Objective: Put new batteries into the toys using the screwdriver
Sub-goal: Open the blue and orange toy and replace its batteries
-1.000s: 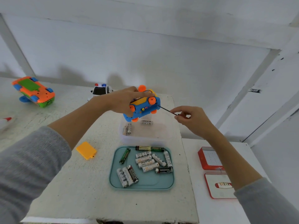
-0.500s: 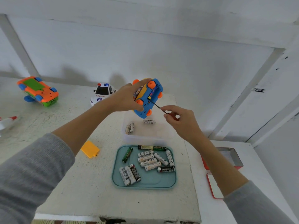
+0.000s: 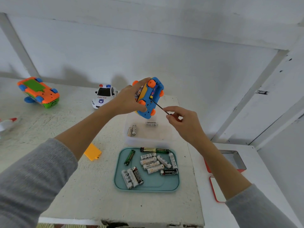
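White table (image 3: 98, 195), Heybright batteries (image 3: 152, 165) in teal tray (image 3: 148, 189), POLICE car (image 3: 103, 97)

A red tin (image 3: 230, 159) sits open on the small white side table (image 3: 266, 171), close to its left edge. It is grey inside and partly hidden. Its red-rimmed lid (image 3: 216, 190) lies flat just in front of it, white side up. The big table (image 3: 74, 203) has a rough white top with chipped paint (image 3: 115, 224) along the near edge. Behind is a white wall (image 3: 164, 55) with a slanted white beam (image 3: 246, 104).
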{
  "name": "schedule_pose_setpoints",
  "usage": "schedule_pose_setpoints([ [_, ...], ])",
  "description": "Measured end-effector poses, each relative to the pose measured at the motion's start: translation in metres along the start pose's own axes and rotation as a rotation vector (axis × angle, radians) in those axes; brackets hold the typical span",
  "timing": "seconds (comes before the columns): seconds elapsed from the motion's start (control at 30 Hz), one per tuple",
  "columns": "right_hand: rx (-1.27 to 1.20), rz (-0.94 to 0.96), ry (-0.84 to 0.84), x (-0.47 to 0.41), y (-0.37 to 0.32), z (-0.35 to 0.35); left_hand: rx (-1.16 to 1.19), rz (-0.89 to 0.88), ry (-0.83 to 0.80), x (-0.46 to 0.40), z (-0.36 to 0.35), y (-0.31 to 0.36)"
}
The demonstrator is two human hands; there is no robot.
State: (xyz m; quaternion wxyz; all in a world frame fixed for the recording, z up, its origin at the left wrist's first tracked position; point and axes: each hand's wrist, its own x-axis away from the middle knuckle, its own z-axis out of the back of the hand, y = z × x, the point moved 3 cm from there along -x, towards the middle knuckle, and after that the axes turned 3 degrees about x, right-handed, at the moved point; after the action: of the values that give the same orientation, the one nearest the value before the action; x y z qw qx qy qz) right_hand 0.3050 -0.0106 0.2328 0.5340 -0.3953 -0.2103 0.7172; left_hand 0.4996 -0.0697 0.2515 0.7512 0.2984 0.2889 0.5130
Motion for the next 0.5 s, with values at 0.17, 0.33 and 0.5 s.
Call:
schedule_pose_setpoints([
  [0.17,0.01,0.011,-0.002,-0.001,-0.001,-0.002,0.001,-0.012,0.008,0.001,0.001,0.003],
  [0.33,0.03,0.015,0.013,-0.003,0.0,-0.005,0.015,-0.005,0.017,0.002,-0.002,0.003],
  [0.5,0.051,0.038,0.09,0.001,0.001,-0.014,0.171,0.017,0.058,0.004,-0.008,0.005],
])
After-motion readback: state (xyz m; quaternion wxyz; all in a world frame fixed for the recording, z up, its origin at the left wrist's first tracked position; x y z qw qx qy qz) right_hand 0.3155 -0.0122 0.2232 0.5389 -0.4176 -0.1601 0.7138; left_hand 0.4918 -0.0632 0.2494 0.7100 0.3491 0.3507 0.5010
